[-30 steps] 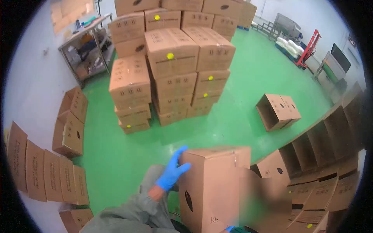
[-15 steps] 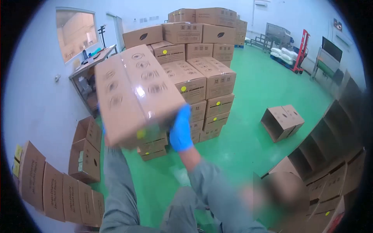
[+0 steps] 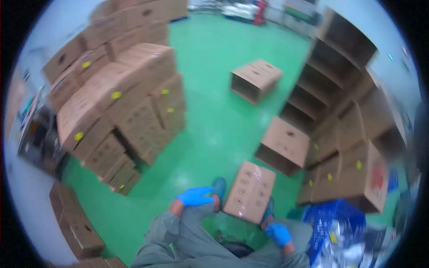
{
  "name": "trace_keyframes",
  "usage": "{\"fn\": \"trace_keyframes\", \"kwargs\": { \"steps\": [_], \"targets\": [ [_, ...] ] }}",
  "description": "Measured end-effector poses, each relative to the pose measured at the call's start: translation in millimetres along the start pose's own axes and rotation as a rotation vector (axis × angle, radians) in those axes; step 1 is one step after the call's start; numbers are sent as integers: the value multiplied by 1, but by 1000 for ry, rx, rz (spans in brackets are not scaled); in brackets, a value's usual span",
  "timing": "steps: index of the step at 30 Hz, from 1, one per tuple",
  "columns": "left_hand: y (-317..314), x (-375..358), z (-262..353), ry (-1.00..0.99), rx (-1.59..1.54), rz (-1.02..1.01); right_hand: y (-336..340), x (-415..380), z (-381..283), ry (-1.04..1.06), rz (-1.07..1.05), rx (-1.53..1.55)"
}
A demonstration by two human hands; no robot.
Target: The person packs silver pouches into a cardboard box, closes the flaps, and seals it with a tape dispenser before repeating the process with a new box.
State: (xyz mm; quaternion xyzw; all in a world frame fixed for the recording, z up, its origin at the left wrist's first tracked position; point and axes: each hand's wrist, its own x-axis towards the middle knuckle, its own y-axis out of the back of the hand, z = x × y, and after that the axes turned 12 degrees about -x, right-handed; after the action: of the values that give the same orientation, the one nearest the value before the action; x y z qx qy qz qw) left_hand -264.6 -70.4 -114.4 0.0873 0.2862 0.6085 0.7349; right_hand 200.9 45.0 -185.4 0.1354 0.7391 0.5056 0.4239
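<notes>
Both my hands wear blue gloves and hold nothing. My left hand (image 3: 195, 196) hovers above my left knee and shoe, fingers stretched out to the right. Over my right knee, my right hand (image 3: 278, 233) is loosely open, slightly blurred. A taped cardboard carton (image 3: 250, 192) with dark printed symbols lies on the green floor between my feet, nearest to both hands and apart from them. To the left rises a stack of closed cartons (image 3: 143, 96) marked with yellow round stickers.
An open empty carton (image 3: 257, 80) lies on its side on the floor ahead, and another open carton (image 3: 286, 143) is closer on the right. More cartons (image 3: 344, 167) stand along the right, beside a blue plastic bag (image 3: 333, 223). Several cartons (image 3: 76, 219) sit at lower left.
My view has turned right and downward. The carton I held has left my hands; a carton now sits at the front left of the stack. Both hands have come down near my knees.
</notes>
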Motion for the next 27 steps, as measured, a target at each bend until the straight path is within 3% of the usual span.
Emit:
{"fn": "trace_keyframes", "kwargs": {
  "steps": [2,4,6,7,9,12,13,16,18,20,23,25,26,27],
  "targets": [
    [-41,82,46,34,-128,-358,91,-54,-37,-262,240,1593],
    [-71,162,88,-166,-167,-430,99,-49,-11,-115,264,1433],
    [-107,258,91,-293,-33,-326,78,-31,2,-211,362,1353],
    [-116,307,96,-230,-83,-329,68,-19,7,-266,419,1244],
    [-131,369,97,-38,-348,-233,71,-19,-7,-333,271,557],
    [-176,477,70,381,-1119,120,58,-20,-4,-102,198,738],
    [-191,521,35,348,-1238,73,58,-24,-2,-76,164,862],
    [-217,578,55,371,-1718,133,61,-34,23,-160,103,862],
    [-226,607,67,4,-2087,40,53,-34,38,-273,165,901],
    [-218,640,54,-77,-1870,401,57,-34,47,-349,251,947],
    [-135,660,65,-115,-1506,436,75,-44,56,-376,278,1095],
    [-87,606,144,-116,-1335,368,91,-51,63,-188,448,1113],
    [-58,589,159,-50,-1241,360,96,-68,65,-227,497,1120],
    [-31,557,166,-139,-1069,282,102,-88,66,-179,688,1278]
  ]
}}
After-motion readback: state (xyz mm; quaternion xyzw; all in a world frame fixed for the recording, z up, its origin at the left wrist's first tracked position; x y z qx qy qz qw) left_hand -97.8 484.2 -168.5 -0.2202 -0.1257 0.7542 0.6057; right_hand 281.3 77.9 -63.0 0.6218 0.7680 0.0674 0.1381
